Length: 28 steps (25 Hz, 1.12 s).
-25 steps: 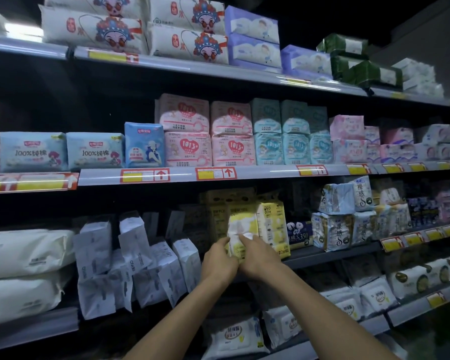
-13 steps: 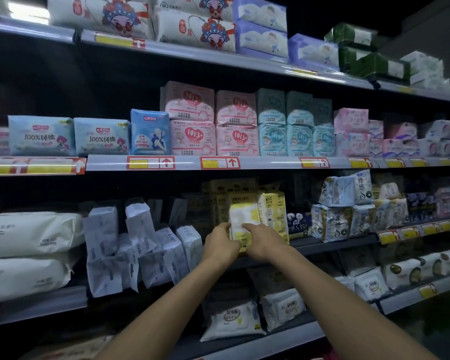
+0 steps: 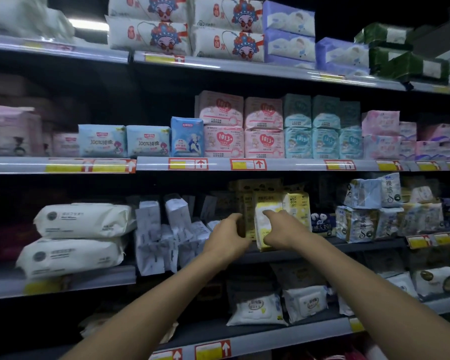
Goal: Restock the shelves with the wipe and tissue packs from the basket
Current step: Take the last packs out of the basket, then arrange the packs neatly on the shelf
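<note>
The left hand (image 3: 226,237) and right hand (image 3: 283,229) both grip the yellow pack (image 3: 266,216), upright on the shelf (image 3: 361,246) at 4 o'clock from centre. Placement looks nearly done; release remains, basket unseen.

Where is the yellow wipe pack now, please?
The yellow wipe pack sits mid head view, between left hand and right hand, beside matching yellow packs.

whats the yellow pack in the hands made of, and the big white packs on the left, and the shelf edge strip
Yellow pack: seemingly soft plastic film, with a faint sheen and rounded edges. Big white packs: likely matte plastic film, pillowy, gathered ends. Shelf edge strip: glossy, probably plastic or painted metal; long highlights run along it.
</note>
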Motion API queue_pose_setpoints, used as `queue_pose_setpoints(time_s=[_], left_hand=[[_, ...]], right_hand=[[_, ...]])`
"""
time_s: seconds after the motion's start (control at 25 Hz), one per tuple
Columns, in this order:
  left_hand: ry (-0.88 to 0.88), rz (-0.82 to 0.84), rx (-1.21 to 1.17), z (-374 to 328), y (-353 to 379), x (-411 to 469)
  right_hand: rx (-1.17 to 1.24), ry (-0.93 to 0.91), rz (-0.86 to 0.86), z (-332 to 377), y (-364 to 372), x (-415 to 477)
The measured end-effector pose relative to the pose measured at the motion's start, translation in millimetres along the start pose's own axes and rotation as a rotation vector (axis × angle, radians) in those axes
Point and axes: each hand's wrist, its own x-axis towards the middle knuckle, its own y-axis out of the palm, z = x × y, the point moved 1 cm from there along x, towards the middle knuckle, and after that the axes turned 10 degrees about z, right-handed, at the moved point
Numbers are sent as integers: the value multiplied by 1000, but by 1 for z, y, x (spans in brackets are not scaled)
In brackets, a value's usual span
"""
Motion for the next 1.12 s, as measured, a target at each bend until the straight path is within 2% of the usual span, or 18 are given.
queue_pose_setpoints(time_s=[0.32,0.52,0.64,0.72,0.8,1.0,1.12], left_hand=[[-49,-140,124,36,-94,-77],[-211,-318,157,110,-171,-134],[-326,-479,105,162,-209,-159],[-341,-595,33,190,-226,-168],[-340,-688,-21,215,-237,-167],[-350,-721,-167,260,-241,-133],[-356,-766,-177,263,-235,-112]], right_hand=[[96,-224,-56,109,-23,-50],[215,-458,-128,214,-3,-77],[408,-533,-81,279,32,-76],[603,-483,-70,310,58,-70],[754,-403,-158,332,82,-61],[883,-147,-298,366,127,-33],[1000,-87,-334,376,133,-17]])
